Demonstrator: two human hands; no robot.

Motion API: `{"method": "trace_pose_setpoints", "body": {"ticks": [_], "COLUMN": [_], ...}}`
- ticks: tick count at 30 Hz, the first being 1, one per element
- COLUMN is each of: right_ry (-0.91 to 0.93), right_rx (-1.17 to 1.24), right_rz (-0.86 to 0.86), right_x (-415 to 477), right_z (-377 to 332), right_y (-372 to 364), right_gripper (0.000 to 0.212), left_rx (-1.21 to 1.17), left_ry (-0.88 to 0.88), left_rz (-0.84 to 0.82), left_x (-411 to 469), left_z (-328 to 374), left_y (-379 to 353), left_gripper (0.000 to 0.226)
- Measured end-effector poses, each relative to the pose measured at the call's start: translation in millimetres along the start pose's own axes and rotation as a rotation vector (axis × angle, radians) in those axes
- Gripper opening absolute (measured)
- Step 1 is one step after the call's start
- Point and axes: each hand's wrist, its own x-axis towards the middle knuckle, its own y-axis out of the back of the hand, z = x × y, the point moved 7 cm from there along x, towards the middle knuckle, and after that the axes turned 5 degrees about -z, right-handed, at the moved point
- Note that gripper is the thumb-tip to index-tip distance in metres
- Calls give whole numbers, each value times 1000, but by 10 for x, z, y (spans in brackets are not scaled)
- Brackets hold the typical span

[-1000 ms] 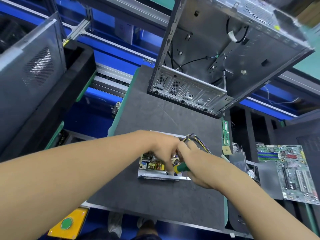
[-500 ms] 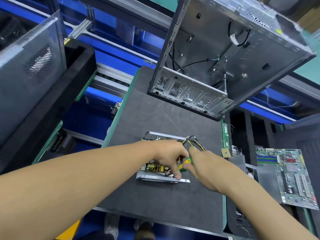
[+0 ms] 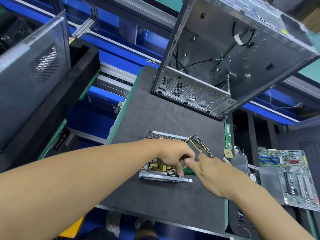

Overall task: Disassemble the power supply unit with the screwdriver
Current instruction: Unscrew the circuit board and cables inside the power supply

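Note:
The power supply unit (image 3: 155,177) lies open on the dark mat, its circuit board and yellow transformers showing, with a bundle of coloured wires (image 3: 197,141) leaving its far right corner. My left hand (image 3: 174,156) rests on the unit's right part, fingers curled down and pinching near the front rail. My right hand (image 3: 209,172) holds the green-handled screwdriver (image 3: 188,171) just to the right, its tip pointing into the unit beside my left fingers. The tip itself is hidden.
An empty computer case (image 3: 216,66) stands open at the far end of the dark mat (image 3: 155,110). A RAM stick (image 3: 228,135) lies along the mat's right edge. A motherboard (image 3: 290,177) sits further right. A grey case panel (image 3: 31,71) leans at left.
My right hand has slid back along the screwdriver and loosened, fingers now extended. The left hand stayed on the unit. The camera tilted slightly.

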Motion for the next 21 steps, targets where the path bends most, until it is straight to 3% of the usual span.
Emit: {"method": "trace_pose_setpoints", "body": {"ticks": [5, 12, 16, 19, 21], "right_ry": [80, 95, -48, -22, 64], "right_rx": [28, 72, 134, 105, 110], "right_rz": [-59, -85, 4, 82, 44], "right_x": [-36, -59, -33, -8, -10], "right_z": [-129, -132, -42, -92, -168], "right_y": [-28, -30, -1, 19, -13], "right_gripper": [17, 17, 46, 33, 22], "left_rx": [-38, -16, 97, 81, 51], "left_ry": [17, 35, 33, 40, 52], "left_rz": [-34, 9, 84, 87, 41], "left_x": [-33, -76, -63, -64, -85], "left_z": [-26, -28, 25, 25, 1], "left_y": [-6, -25, 10, -21, -67], "left_gripper": [32, 21, 40, 44, 40]}}
